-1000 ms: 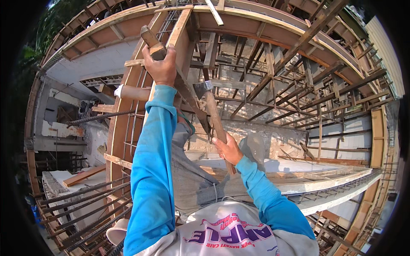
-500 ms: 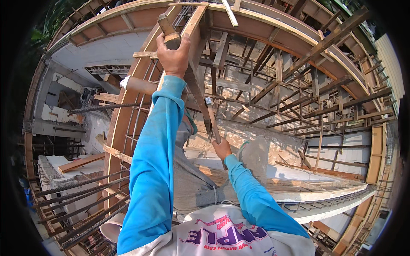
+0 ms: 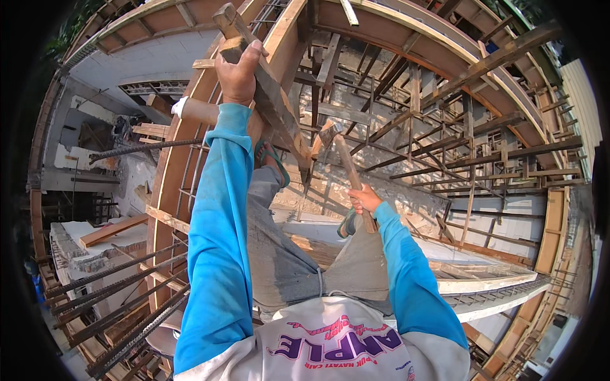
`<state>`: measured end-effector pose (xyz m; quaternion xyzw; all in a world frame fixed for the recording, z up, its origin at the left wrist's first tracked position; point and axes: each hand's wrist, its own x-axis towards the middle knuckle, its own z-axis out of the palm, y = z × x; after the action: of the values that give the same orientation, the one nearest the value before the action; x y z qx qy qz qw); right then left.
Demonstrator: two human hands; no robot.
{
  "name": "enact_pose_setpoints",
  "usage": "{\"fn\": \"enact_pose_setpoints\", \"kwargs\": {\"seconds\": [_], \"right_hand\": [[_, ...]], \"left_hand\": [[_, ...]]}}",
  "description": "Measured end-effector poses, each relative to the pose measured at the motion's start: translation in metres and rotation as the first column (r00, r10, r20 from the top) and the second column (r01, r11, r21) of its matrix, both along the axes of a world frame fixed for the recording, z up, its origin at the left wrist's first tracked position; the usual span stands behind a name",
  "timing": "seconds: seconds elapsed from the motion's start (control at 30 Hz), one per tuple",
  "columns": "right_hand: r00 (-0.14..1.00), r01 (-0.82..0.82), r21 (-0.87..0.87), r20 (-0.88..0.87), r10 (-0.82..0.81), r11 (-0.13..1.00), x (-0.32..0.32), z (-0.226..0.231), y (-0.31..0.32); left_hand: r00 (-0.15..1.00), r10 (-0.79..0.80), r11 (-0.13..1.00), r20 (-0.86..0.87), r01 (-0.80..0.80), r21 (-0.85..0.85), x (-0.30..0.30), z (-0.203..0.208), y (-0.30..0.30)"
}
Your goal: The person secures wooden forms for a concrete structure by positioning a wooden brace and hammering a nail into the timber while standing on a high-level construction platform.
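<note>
Formwork (image 3: pixel 365 21) all round: timber (image 3: pixel 277 109) runs down-right from left fingers (image 3: pixel 255 47) wrapped near its top, hatchet (image 3: pixel 349 164) angles up-left from right fingers (image 3: pixel 361 194) curled round its handle; best strike low, clear of left grip.

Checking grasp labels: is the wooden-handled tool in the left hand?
No, the right hand grips the wooden-handled tool, while the left hand holds a length of timber.

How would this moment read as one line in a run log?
left hand: gripping long timber | right hand: gripping wooden-handled tool | tool head: near timber's lower end
</note>
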<state>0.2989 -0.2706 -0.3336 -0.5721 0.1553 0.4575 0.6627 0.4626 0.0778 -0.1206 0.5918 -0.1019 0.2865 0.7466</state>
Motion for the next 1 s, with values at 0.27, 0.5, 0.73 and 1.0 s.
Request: {"fn": "enact_pose_setpoints", "kwargs": {"seconds": [0.27,0.5,0.73,1.0], "right_hand": [[0.871,0.199,0.119,0.433,-0.231,0.973,-0.017,0.113,0.060],[0.106,0.360,0.633,0.702,-0.705,0.685,-0.012,0.140,0.104],[0.948,0.045,-0.261,0.315,0.041,0.964,-0.040,-0.009,0.091],[0.998,0.005,0.106,-0.068,0.002,0.994,-0.033,0.001,0.034]], "left_hand": [[0.866,0.500,0.849,0.032,-0.497,0.178,0.003,0.014,-0.034],[0.809,0.587,0.795,0.003,-0.578,0.186,0.022,0.005,-0.024],[0.801,0.598,0.777,0.020,-0.586,0.230,0.031,0.014,-0.028],[0.950,0.310,0.950,-0.037,-0.307,0.062,0.017,0.005,-0.013]]}}
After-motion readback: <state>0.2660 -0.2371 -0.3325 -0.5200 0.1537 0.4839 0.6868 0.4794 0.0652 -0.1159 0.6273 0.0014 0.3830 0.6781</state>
